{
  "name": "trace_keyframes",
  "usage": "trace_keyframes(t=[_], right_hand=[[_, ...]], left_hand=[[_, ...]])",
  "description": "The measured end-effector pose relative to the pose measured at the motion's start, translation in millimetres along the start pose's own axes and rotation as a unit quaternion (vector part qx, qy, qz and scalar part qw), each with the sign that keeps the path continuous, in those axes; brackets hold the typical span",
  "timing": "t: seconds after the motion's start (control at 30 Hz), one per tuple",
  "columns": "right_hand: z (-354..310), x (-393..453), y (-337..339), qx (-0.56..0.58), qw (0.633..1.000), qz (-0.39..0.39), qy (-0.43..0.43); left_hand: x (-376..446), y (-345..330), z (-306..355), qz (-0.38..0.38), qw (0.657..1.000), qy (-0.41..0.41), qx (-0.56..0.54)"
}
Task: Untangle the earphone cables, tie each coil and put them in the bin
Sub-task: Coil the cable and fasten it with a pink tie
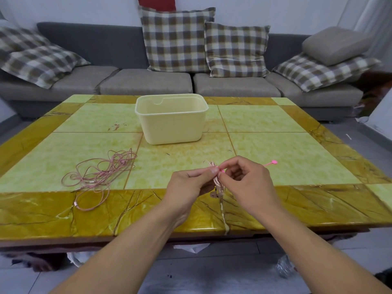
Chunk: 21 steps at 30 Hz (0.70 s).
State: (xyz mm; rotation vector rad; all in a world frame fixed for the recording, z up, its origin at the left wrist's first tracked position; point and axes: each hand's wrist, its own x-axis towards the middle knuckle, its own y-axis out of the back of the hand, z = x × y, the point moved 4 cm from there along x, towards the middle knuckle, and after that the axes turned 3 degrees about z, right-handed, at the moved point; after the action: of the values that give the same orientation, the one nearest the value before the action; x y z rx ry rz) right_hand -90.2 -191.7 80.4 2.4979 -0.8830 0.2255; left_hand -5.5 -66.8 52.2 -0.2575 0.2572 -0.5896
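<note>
A coiled pink earphone cable is held upright between both hands, just above the near edge of the table. It is pinched by the left hand near its top, with thumb and fingers curled round the coil. A pink tie is pinched by the right hand at the coil, and its round end is seen past the knuckles. So the first coil seems wound and is being tied. A second cable lies tangled, well to the left. Nothing can be seen in the bin, which stands behind the hands. Both forearms are stretched forward, wrists close together.
</note>
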Motion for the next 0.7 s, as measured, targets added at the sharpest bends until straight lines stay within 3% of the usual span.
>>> trace_keyframes(t=[0.27,0.4,0.7], right_hand=[[4.8,3.6,-2.4,0.148,0.982,-0.092,-0.071],[9.7,7.9,1.5,0.053,0.996,-0.055,-0.038],[10.7,9.4,8.7,-0.056,0.995,-0.077,0.003]], left_hand=[[-0.8,4.7,4.9,0.009,0.999,0.003,0.035],[-2.2,2.8,5.0,-0.019,0.998,0.016,0.056],[-2.3,5.6,0.7,-0.011,0.998,0.018,0.061]])
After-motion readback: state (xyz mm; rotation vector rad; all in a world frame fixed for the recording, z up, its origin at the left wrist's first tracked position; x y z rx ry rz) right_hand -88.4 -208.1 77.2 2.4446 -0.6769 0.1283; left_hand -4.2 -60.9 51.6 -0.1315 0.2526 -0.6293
